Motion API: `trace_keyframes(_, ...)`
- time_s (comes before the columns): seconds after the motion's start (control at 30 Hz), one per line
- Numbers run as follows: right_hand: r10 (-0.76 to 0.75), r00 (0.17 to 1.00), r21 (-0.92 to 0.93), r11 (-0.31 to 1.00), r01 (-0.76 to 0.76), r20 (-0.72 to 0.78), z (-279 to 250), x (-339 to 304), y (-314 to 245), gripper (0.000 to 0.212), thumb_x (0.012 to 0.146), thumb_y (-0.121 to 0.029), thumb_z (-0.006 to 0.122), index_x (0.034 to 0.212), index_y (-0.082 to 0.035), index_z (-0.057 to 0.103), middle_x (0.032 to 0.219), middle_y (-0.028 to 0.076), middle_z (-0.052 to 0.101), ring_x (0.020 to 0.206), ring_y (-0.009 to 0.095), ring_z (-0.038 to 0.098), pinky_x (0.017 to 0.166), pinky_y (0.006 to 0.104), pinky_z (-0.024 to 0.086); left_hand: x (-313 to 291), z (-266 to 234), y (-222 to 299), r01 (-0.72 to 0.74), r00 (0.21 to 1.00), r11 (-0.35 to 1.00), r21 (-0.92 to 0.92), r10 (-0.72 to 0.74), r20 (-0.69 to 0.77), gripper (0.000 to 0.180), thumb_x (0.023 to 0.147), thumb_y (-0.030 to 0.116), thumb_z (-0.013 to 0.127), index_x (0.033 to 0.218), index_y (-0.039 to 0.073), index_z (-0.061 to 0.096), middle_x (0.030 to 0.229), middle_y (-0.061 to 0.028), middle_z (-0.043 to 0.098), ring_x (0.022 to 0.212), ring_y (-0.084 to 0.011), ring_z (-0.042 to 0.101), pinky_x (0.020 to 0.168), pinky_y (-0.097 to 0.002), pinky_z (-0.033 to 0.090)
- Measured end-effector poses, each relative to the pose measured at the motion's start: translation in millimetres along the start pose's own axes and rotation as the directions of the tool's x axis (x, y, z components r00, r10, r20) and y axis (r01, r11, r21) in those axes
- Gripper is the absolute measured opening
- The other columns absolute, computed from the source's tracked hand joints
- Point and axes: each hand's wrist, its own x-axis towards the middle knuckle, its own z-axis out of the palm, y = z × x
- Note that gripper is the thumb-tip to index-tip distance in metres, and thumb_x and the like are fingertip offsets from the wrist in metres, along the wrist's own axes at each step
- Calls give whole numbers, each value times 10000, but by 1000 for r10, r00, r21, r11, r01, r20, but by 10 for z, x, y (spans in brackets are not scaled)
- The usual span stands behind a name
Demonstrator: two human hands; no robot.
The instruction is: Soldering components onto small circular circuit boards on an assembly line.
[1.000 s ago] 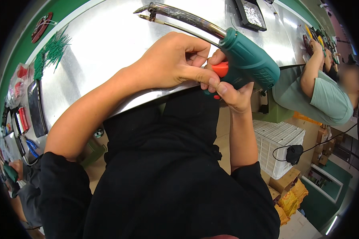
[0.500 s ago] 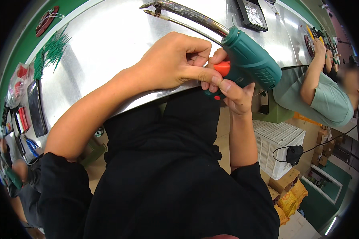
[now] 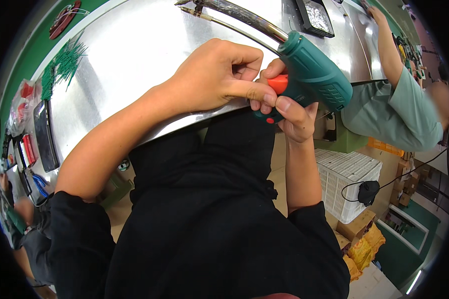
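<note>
A green soldering gun (image 3: 318,72) with an orange trigger (image 3: 278,83) is in my right hand (image 3: 298,119), its fingers wrapped round the handle. Its thick metal barrel (image 3: 247,17) and a thinner tube (image 3: 239,35) point to the far left over the metal table (image 3: 134,55). My left hand (image 3: 217,74) is closed in a pinch beside the trigger. Its thumb and fingertips meet my right thumb, and whatever they may hold is too small to make out.
Green thin strips (image 3: 67,62) lie at the table's left, near a black tray (image 3: 46,134). A black box (image 3: 315,19) stands at the far right. A co-worker (image 3: 394,107) sits on the right, above a white crate (image 3: 346,174).
The co-worker's arm on the right has reached farther over the table. My hands keep the same grip; the soldering gun has shifted only very slightly.
</note>
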Motion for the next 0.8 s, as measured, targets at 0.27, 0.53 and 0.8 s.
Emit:
trace_keyframes(0.27,-30,999,3,1000,30,26,0,44,-6,445,828,-139,662,1189,91,538,811,114,607,650,166,602,652,330,557,22,-10,13,-3,1000,1000,-22,3,-2,606,822,390,884,654,72,396,544,-11,443,524,-115,459,529,-276,365)
trace_keyframes(0.53,28,989,-80,996,-40,-146,20,-78,4,386,846,-118,712,1147,64,551,785,96,632,628,138,586,602,310,511,27,-31,85,-74,995,970,233,86,-41,438,796,256,891,702,44,519,583,-37,557,549,-126,551,545,-307,452)
trace_keyframes(0.8,-30,998,35,999,32,-64,-1,-111,109,404,892,-144,676,1204,51,509,863,111,582,627,150,544,624,308,497,45,-349,348,-63,988,985,163,39,146,514,864,397,831,680,30,522,588,-78,511,552,-196,501,548,-353,391)
